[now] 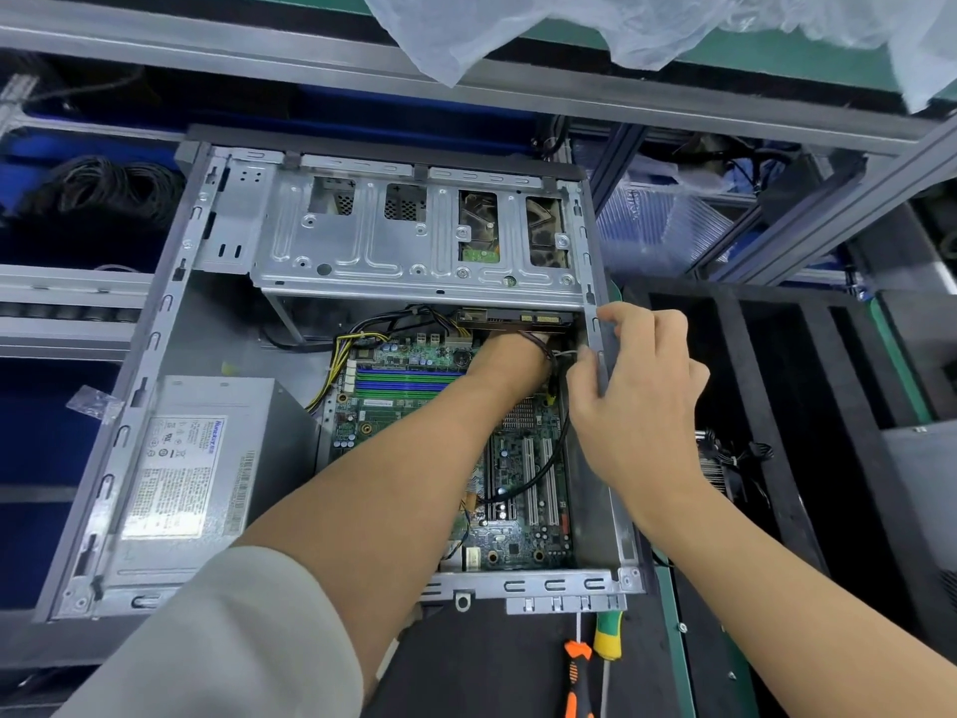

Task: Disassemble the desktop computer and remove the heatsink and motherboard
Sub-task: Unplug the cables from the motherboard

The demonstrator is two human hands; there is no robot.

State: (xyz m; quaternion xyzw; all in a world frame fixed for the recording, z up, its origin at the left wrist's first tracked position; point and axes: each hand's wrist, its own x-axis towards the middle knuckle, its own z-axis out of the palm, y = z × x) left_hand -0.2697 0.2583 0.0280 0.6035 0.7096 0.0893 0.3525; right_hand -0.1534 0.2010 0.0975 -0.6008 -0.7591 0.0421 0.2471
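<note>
Head view: right hand [639,391] grips sheet-metal case [603,355] rim, seemingly.

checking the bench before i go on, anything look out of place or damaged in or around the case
Nothing looks damaged. The oddities are small: a scrap of clear tape sticks off the case's left rail, and two screwdrivers lie loose at the front edge. The left hand reaches under the drive cage; the right hand grips the right rail.
</note>
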